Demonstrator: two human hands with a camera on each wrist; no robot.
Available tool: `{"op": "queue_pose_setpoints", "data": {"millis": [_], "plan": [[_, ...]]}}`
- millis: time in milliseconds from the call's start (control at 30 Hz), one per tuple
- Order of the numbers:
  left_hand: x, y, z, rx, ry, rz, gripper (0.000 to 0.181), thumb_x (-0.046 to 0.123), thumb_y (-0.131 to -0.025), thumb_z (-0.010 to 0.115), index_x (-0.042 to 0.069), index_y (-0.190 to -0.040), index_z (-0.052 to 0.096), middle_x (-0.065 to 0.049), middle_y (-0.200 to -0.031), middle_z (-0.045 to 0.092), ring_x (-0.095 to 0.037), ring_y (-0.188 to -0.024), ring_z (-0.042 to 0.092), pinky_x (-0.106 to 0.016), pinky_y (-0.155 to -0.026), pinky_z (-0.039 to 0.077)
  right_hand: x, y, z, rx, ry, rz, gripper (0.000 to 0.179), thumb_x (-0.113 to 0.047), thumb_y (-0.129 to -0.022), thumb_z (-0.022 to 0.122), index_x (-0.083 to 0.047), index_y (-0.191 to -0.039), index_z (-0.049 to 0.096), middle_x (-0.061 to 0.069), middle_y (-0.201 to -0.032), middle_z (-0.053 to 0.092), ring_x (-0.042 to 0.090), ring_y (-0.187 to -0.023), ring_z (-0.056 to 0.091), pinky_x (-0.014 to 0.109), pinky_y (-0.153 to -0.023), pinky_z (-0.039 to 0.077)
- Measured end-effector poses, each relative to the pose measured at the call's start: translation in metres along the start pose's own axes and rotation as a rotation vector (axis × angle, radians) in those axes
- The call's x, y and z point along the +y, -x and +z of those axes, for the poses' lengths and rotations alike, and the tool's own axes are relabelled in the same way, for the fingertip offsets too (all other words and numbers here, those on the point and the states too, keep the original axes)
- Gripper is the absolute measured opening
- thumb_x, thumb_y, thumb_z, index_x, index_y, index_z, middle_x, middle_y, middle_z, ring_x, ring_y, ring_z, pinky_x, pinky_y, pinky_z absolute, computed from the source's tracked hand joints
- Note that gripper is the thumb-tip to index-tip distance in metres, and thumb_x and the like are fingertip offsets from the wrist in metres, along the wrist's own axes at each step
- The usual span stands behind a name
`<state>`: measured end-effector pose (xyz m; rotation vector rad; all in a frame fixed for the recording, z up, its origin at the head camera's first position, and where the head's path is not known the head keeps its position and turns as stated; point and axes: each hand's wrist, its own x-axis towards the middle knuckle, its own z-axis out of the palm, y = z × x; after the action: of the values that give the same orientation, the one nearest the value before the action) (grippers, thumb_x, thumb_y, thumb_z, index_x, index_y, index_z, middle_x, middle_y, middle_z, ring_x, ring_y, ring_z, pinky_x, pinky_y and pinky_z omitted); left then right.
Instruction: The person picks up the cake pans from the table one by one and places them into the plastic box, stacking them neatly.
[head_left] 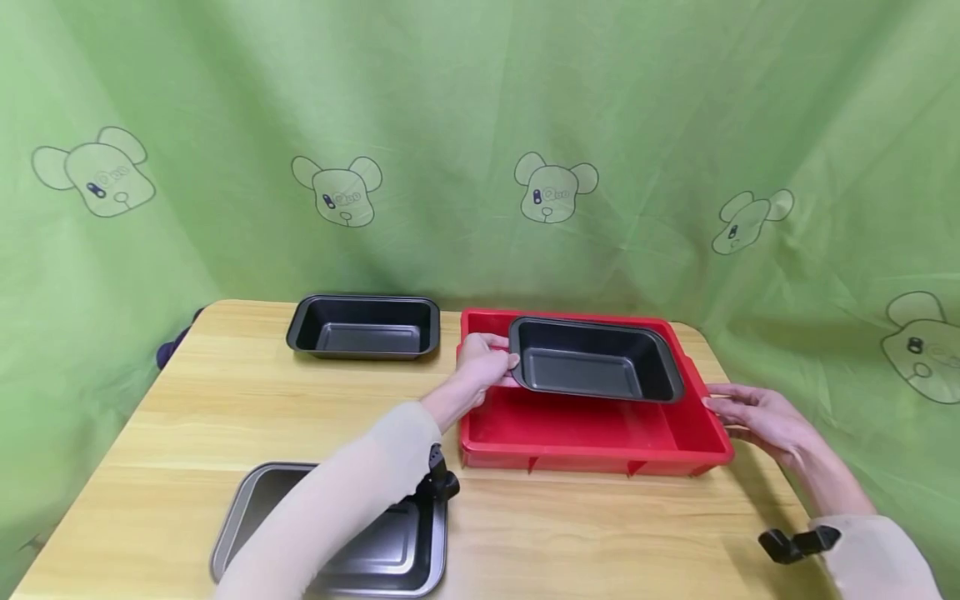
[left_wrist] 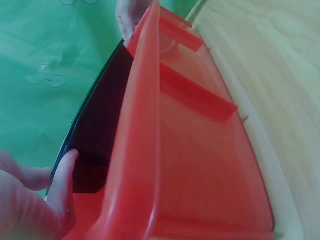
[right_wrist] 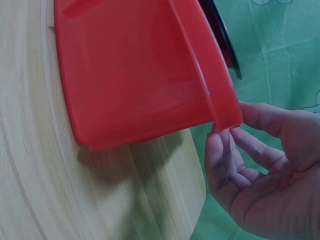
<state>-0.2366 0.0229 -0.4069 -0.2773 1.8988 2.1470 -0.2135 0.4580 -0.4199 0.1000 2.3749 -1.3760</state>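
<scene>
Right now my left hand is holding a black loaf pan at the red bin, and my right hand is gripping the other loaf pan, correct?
Not quite: the right wrist view shows your right hand gripping the red bin by its rim. Your left hand does hold a black loaf pan at the bin.

Black marks a rectangular metal loaf pan (head_left: 581, 371) and a second black rectangular loaf pan (head_left: 367, 337), against the bright, solid red of a rectangular plastic bin (head_left: 570, 429). A dark grey rectangular metal baking pan (head_left: 393, 546) shows a lighter silver-grey rim. Light yellow-brown grain streaks the wooden tabletop (head_left: 300, 408). Off-white fabric sleeves (head_left: 352, 492) appear with black wrist-worn devices (head_left: 438, 479). Behind, a green cloth curtain (head_left: 450, 250) repeats thinly outlined, round-eared cartoon animal heads bearing small dark marks; its green turns toward teal in both wrist views.
</scene>
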Motion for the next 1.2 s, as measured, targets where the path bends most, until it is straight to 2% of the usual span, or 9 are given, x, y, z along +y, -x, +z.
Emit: {"op": "queue_pose_setpoints", "data": {"millis": [300,500,733,1000,1200], "plan": [[-0.01,-0.002,0.021,0.031,-0.022,-0.036,0.037,-0.006,-0.098,0.064,-0.009,-0.134,0.058,-0.029,-0.119,0.073,-0.044,-0.1,0.078,-0.037,-0.074,0.068,0.001,0.003,-0.002,-0.006,-0.034,-0.006,0.055,-0.026,-0.108,0.06,0.007,-0.15,0.045,-0.023,-0.102,0.076,0.008,-0.094,0.076,0.024,-0.086,0.066],[-0.015,-0.002,0.029,0.061,-0.055,-0.044,0.037,-0.006,-0.097,0.065,-0.009,-0.133,0.058,-0.029,-0.121,0.072,-0.041,-0.097,0.079,-0.037,-0.075,0.068,0.003,0.003,-0.004,-0.004,-0.033,-0.012,0.056,-0.024,-0.109,0.059,0.01,-0.15,0.043,-0.023,-0.102,0.076,0.008,-0.094,0.076,0.024,-0.085,0.065],[-0.02,-0.004,0.031,0.091,-0.103,-0.084,0.037,-0.005,-0.096,0.067,-0.006,-0.132,0.061,-0.026,-0.123,0.07,-0.038,-0.097,0.08,-0.036,-0.075,0.069,0.003,0.004,-0.005,0.005,-0.047,-0.001,0.05,-0.024,-0.108,0.06,0.005,-0.148,0.048,-0.023,-0.101,0.076,0.008,-0.093,0.075,0.024,-0.085,0.065],[-0.024,-0.007,0.03,0.116,-0.119,-0.126,0.037,-0.006,-0.096,0.067,-0.005,-0.133,0.061,-0.026,-0.122,0.069,-0.04,-0.101,0.079,-0.038,-0.075,0.068,0.001,0.002,-0.002,0.005,-0.017,-0.002,0.065,-0.028,-0.108,0.061,0.012,-0.153,0.038,-0.024,-0.103,0.075,0.008,-0.096,0.075,0.025,-0.087,0.066],[-0.026,-0.009,0.03,0.138,-0.156,-0.137,0.036,-0.006,-0.096,0.067,-0.005,-0.132,0.062,-0.026,-0.124,0.068,-0.039,-0.1,0.08,-0.039,-0.077,0.068,0.0,0.0,0.0,0.005,-0.012,-0.008,0.067,-0.029,-0.107,0.061,0.011,-0.154,0.037,-0.025,-0.103,0.074,0.007,-0.096,0.076,0.024,-0.086,0.066]]}}
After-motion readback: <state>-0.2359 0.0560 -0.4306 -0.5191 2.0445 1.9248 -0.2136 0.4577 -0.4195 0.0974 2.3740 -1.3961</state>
